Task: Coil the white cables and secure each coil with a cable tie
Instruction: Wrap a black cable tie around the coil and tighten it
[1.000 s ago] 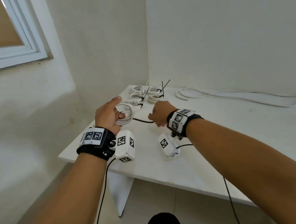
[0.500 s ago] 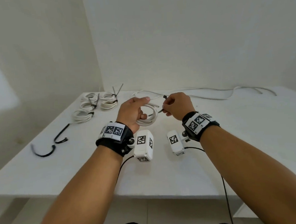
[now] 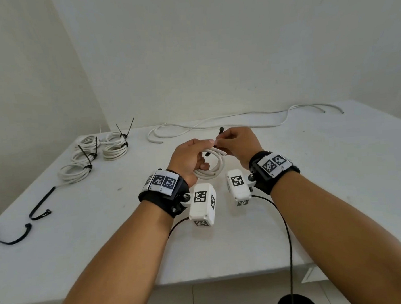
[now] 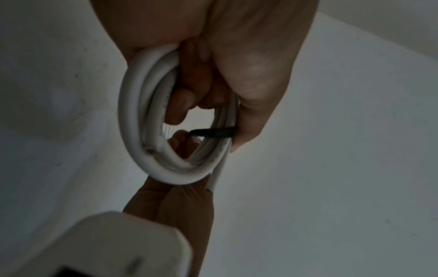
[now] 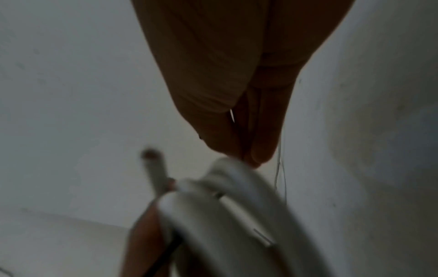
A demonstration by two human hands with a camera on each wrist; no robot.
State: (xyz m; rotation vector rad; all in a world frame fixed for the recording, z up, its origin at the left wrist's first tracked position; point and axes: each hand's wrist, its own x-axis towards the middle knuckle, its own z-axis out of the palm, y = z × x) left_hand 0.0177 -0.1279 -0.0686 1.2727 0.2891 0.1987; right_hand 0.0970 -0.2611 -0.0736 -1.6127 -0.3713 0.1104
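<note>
My left hand (image 3: 190, 158) grips a small coil of white cable (image 3: 213, 168) above the middle of the white table (image 3: 106, 238); its fingers curl through the loop (image 4: 151, 120). A black cable tie (image 3: 220, 133) passes across the coil (image 4: 213, 132), and my right hand (image 3: 237, 141) pinches it at the coil's top. In the right wrist view the pinching fingertips (image 5: 255, 151) touch the blurred coil (image 5: 237, 206).
Three tied white coils (image 3: 93, 155) lie at the back left, tie tails sticking up. Two loose black ties (image 3: 38, 208) (image 3: 12, 236) lie near the left edge. A long uncoiled white cable (image 3: 239, 122) runs along the back wall.
The view swung from the table's left corner to its middle. Both hands brought the coil and tie from beside the tied coils to the centre, and the right hand rose to the coil's top.
</note>
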